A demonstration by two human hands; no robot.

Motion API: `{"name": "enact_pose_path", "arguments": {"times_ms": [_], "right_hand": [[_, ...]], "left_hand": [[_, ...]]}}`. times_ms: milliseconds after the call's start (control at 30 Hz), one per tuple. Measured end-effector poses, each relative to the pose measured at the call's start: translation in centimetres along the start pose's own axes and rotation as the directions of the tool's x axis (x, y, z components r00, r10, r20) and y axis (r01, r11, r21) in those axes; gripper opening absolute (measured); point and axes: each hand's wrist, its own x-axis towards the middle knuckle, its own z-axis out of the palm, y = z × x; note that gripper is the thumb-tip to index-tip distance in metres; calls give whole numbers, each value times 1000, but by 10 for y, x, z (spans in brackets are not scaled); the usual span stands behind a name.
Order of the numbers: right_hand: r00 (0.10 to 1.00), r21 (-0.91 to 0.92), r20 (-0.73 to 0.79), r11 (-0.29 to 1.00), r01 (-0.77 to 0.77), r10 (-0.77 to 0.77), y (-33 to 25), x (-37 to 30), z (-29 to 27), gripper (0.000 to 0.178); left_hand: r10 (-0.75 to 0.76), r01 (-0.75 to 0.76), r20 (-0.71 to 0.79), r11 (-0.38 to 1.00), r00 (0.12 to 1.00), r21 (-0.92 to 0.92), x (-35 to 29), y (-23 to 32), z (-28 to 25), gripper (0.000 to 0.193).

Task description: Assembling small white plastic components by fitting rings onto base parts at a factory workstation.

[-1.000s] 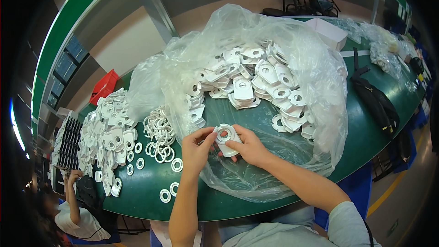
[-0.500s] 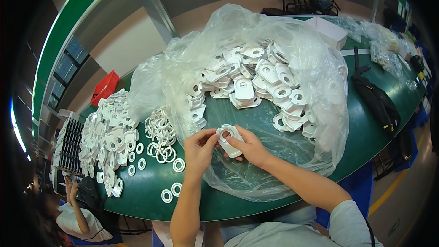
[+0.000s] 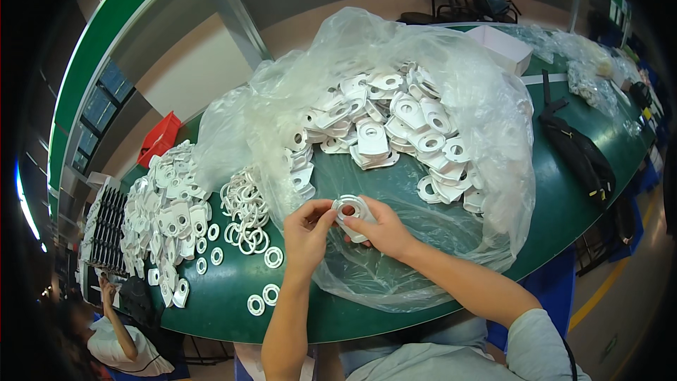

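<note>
Between both hands I hold a white plastic plate with a round hole [image 3: 362, 204], with a ring-shaped rim facing up at its hole. My left hand [image 3: 308, 233] pinches the left edge of that rim between thumb and fingertips. On the other side my right hand [image 3: 384, 231] grips the plate's body, its thumb across the front and its fingers mostly hidden behind. Beyond the hands, a heap of similar white plates [image 3: 372, 140] lies in a clear plastic bag [image 3: 395, 279] spread open on the table. White rings [image 3: 248, 201] are piled left of the bag.
Several loose rings [image 3: 266, 257] lie left of my left forearm on the green table [image 3: 211, 303]. Farther left are more white plates [image 3: 173, 222], a red bin [image 3: 161, 137], black racked parts [image 3: 106, 229] and a co-worker [image 3: 127, 346]. A black bag [image 3: 578, 152] lies right.
My right thumb has slid slightly left across the plate, and the plate tilts a little differently. My left hand keeps its pinch. At far left, the co-worker's hands have shifted.
</note>
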Motion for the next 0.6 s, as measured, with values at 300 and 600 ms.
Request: {"name": "enact_pose_path", "arguments": {"times_ms": [300, 600], "right_hand": [[998, 132, -52, 991, -28, 35, -5, -2, 0, 24], [977, -284, -29, 939, 196, -213, -3, 0, -3, 24]], "left_hand": [[-14, 14, -1, 998, 1000, 59, -3, 1, 0, 15], [243, -259, 91, 916, 966, 305, 0, 7, -4, 26]]}}
